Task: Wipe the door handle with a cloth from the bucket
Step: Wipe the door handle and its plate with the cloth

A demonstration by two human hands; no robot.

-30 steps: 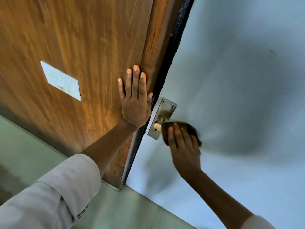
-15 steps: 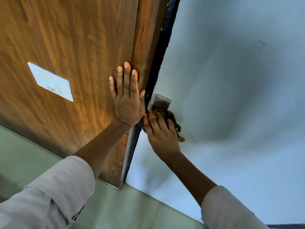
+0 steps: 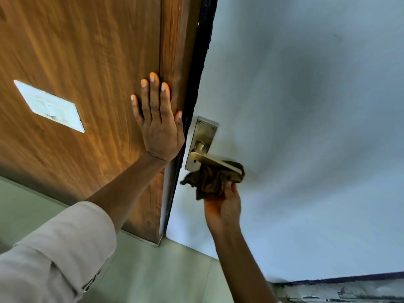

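Observation:
A brass lever door handle [image 3: 209, 159] sticks out from its metal backplate [image 3: 203, 133] on the pale grey-blue door [image 3: 306, 106]. My right hand [image 3: 223, 206] grips a dark brown cloth [image 3: 213, 179] from below and presses it against the underside and far end of the lever. The lever's tip is partly wrapped by the cloth. My left hand [image 3: 158, 125] lies flat with fingers spread on the wooden panel [image 3: 87, 62] just left of the door's edge. No bucket is in view.
A white switch plate [image 3: 49, 106] is set in the wooden panel at left. The dark door edge [image 3: 196, 84] runs between panel and door. Pale green floor [image 3: 153, 270] lies below, with a dark threshold strip [image 3: 338, 278] at lower right.
My right hand has dropped from on top of the handle to below it, carrying the cloth out along the lever toward its tip. The backplate and lever are uncovered now. My left hand stays flat.

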